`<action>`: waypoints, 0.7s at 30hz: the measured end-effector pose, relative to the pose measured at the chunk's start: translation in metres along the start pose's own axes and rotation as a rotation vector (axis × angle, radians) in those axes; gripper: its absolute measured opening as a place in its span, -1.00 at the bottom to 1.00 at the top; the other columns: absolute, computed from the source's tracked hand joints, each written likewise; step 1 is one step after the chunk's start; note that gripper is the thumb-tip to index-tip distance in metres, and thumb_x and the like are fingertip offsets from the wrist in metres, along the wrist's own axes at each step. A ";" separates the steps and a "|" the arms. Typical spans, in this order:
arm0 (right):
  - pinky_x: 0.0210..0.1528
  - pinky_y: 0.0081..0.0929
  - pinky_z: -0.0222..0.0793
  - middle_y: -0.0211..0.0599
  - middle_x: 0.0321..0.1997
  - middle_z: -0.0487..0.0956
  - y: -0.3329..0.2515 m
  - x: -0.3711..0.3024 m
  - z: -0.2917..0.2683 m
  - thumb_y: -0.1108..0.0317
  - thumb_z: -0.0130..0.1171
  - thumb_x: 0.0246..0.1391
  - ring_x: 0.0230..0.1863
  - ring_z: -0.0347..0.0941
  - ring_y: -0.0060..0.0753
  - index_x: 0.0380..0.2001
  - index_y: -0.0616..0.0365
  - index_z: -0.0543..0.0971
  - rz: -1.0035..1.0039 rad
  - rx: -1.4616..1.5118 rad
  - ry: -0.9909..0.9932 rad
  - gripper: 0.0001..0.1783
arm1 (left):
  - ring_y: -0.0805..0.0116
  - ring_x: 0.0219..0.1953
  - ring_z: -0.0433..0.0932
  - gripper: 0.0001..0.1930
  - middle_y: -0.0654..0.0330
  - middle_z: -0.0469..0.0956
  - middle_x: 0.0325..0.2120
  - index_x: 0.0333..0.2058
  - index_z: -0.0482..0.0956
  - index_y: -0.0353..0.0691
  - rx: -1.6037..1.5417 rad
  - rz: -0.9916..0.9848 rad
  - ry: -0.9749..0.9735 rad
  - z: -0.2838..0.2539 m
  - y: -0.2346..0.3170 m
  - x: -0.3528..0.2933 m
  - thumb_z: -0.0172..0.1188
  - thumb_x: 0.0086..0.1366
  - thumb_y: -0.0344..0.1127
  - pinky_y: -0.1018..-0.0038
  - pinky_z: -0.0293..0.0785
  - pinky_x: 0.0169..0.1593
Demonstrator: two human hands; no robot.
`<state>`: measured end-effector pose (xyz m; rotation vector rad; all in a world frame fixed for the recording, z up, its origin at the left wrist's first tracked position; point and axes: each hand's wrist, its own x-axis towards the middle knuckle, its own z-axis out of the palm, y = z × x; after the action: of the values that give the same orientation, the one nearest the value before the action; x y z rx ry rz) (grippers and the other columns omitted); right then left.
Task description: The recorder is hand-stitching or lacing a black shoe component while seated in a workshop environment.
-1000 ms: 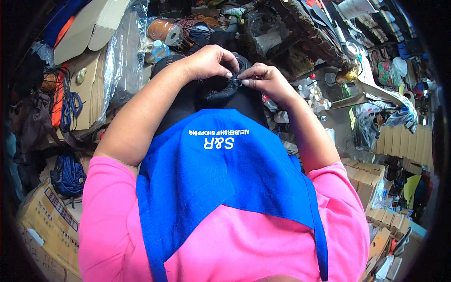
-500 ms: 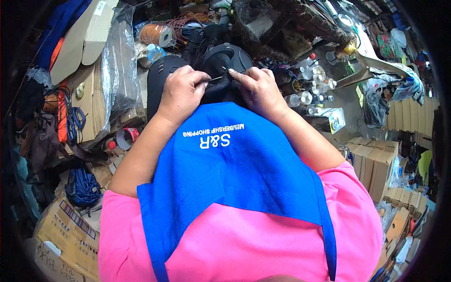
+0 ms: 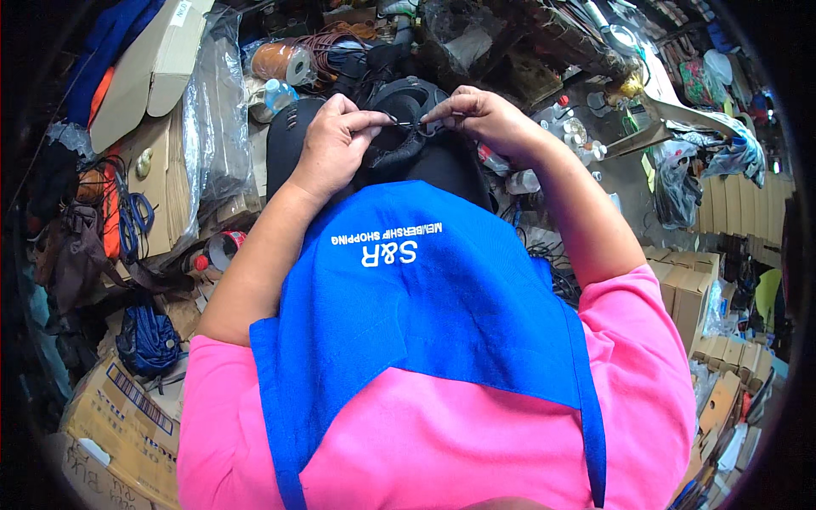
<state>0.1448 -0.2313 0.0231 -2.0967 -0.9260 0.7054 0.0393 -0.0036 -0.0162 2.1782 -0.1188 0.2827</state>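
Note:
Between my dark-clothed legs is a black item point(image 3: 399, 155) with a round, raised rim and a hollow middle; its exact kind I cannot make out. Above its rim, my left hand point(image 3: 333, 144) pinches a thin, needle-like piece point(image 3: 405, 125) between thumb and forefinger. Its other end reaches the fingertips of my right hand point(image 3: 486, 119), which are also pinched together, just right of the rim. Whatever those right fingers grip is too small to tell. A blue apron point(image 3: 425, 289) covers my lap.
On the left are flattened cardboard point(image 3: 161, 72), clear plastic sheeting point(image 3: 223, 119), blue-handled scissors point(image 3: 136, 223) and an orange thread spool point(image 3: 282, 63). Several clear bottles point(image 3: 571, 127) stand at the right. A stack of cardboard point(image 3: 680, 285) lies near my right elbow.
My right hand has drawn back and to the right, its elbow swinging outward. My left hand has risen slightly. The black item has tilted, showing more of its hollow.

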 end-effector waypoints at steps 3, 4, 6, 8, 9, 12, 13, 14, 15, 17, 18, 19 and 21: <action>-0.05 -0.58 0.23 -0.43 -0.37 0.37 0.002 0.006 -0.003 0.61 0.00 -0.10 -0.21 0.32 -0.52 -0.17 -0.02 0.64 -0.025 0.017 -0.032 -0.57 | 0.27 -0.38 0.42 -0.83 0.21 0.37 -0.49 -0.34 0.70 -0.01 0.018 0.011 0.011 0.003 -0.002 0.002 0.27 0.06 -0.43 0.42 0.41 -0.27; -0.04 -0.58 0.23 -0.43 -0.37 0.37 0.002 0.007 -0.004 0.61 0.01 -0.09 -0.21 0.32 -0.51 -0.18 -0.03 0.65 -0.034 0.013 -0.044 -0.58 | 0.27 -0.38 0.42 -0.83 0.21 0.37 -0.49 -0.34 0.70 -0.01 0.017 0.009 0.011 0.003 -0.003 0.002 0.27 0.06 -0.43 0.42 0.41 -0.27; -0.04 -0.57 0.24 -0.43 -0.38 0.38 0.002 0.009 -0.006 0.60 0.01 -0.09 -0.21 0.32 -0.51 -0.18 -0.03 0.65 -0.044 0.009 -0.056 -0.58 | 0.27 -0.37 0.43 -0.83 0.21 0.38 -0.50 -0.34 0.70 -0.01 0.023 0.008 0.002 0.004 -0.002 0.002 0.27 0.06 -0.42 0.42 0.41 -0.27; -0.04 -0.56 0.24 -0.42 -0.38 0.39 0.003 0.011 -0.007 0.57 0.05 -0.04 -0.20 0.33 -0.50 -0.20 -0.01 0.65 -0.052 -0.010 -0.076 -0.64 | 0.27 -0.37 0.43 -0.83 0.20 0.38 -0.50 -0.34 0.70 -0.02 0.026 0.012 0.002 0.004 -0.002 0.003 0.27 0.06 -0.41 0.42 0.41 -0.27; -0.04 -0.56 0.24 -0.42 -0.38 0.39 0.004 0.012 -0.007 0.57 0.05 -0.04 -0.20 0.33 -0.50 -0.20 -0.01 0.65 -0.050 -0.010 -0.076 -0.64 | 0.26 -0.37 0.43 -0.84 0.20 0.38 -0.50 -0.34 0.69 -0.02 0.030 0.016 0.002 0.005 -0.002 0.003 0.27 0.06 -0.41 0.41 0.41 -0.27; -0.03 -0.55 0.25 -0.41 -0.36 0.42 0.007 0.014 -0.008 0.52 0.09 0.01 -0.20 0.35 -0.49 -0.19 -0.03 0.66 -0.047 0.003 -0.082 -0.69 | 0.27 -0.39 0.43 -0.83 0.19 0.38 -0.51 -0.34 0.69 -0.04 0.004 0.009 -0.016 0.006 -0.002 0.005 0.26 0.06 -0.42 0.42 0.41 -0.28; -0.03 -0.55 0.25 -0.41 -0.35 0.43 0.009 0.014 -0.008 0.50 0.11 0.02 -0.20 0.35 -0.50 -0.18 -0.01 0.65 -0.042 0.036 -0.098 -0.70 | 0.27 -0.39 0.43 -0.83 0.19 0.38 -0.51 -0.34 0.69 -0.04 0.003 0.009 -0.016 0.006 -0.003 0.006 0.26 0.06 -0.42 0.42 0.41 -0.28; -0.03 -0.56 0.25 -0.41 -0.34 0.44 0.010 0.014 -0.008 0.48 0.12 0.04 -0.20 0.36 -0.51 -0.16 0.00 0.65 -0.039 0.070 -0.115 -0.72 | 0.28 -0.41 0.44 -0.83 0.19 0.38 -0.51 -0.34 0.69 -0.04 -0.030 -0.004 -0.039 0.007 -0.004 0.007 0.26 0.06 -0.42 0.43 0.41 -0.28; -0.03 -0.56 0.25 -0.41 -0.34 0.44 0.012 0.014 -0.007 0.48 0.12 0.04 -0.20 0.36 -0.51 -0.16 0.00 0.65 -0.041 0.068 -0.117 -0.72 | 0.29 -0.42 0.44 -0.83 0.19 0.38 -0.52 -0.33 0.69 -0.05 -0.063 -0.017 -0.062 0.007 -0.005 0.008 0.26 0.07 -0.43 0.44 0.41 -0.29; -0.04 -0.58 0.26 -0.44 -0.33 0.46 0.016 0.014 -0.005 0.50 0.12 0.05 -0.20 0.36 -0.55 -0.14 0.04 0.64 -0.010 0.180 -0.127 -0.71 | 0.30 -0.42 0.44 -0.83 0.19 0.39 -0.52 -0.33 0.69 -0.05 -0.067 -0.022 -0.083 0.008 -0.009 0.011 0.26 0.07 -0.43 0.45 0.41 -0.30; -0.04 -0.58 0.26 -0.44 -0.33 0.46 0.017 0.013 -0.005 0.50 0.12 0.05 -0.20 0.36 -0.55 -0.14 0.04 0.64 -0.013 0.178 -0.128 -0.71 | 0.31 -0.43 0.45 -0.83 0.18 0.39 -0.52 -0.33 0.69 -0.06 -0.072 -0.027 -0.106 0.008 -0.011 0.013 0.26 0.07 -0.43 0.46 0.40 -0.30; 0.01 -0.58 0.27 -0.41 -0.26 0.52 0.017 0.013 -0.005 0.51 0.14 0.03 -0.16 0.39 -0.55 -0.13 0.05 0.63 0.015 0.198 -0.128 -0.69 | 0.31 -0.43 0.45 -0.83 0.18 0.39 -0.52 -0.33 0.69 -0.06 -0.070 -0.027 -0.102 0.008 -0.011 0.014 0.26 0.07 -0.43 0.46 0.40 -0.30; 0.05 -0.57 0.28 -0.38 -0.20 0.58 0.018 0.012 -0.003 0.52 0.15 0.00 -0.12 0.42 -0.55 -0.13 0.07 0.63 0.039 0.216 -0.130 -0.68 | 0.32 -0.42 0.45 -0.82 0.20 0.38 -0.51 -0.32 0.69 -0.06 -0.072 -0.068 -0.169 0.009 -0.010 0.018 0.26 0.07 -0.44 0.48 0.41 -0.29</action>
<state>0.1608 -0.2316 0.0079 -1.9012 -0.8398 0.9288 0.0597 -0.0047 -0.0251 2.1275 -0.1470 0.0541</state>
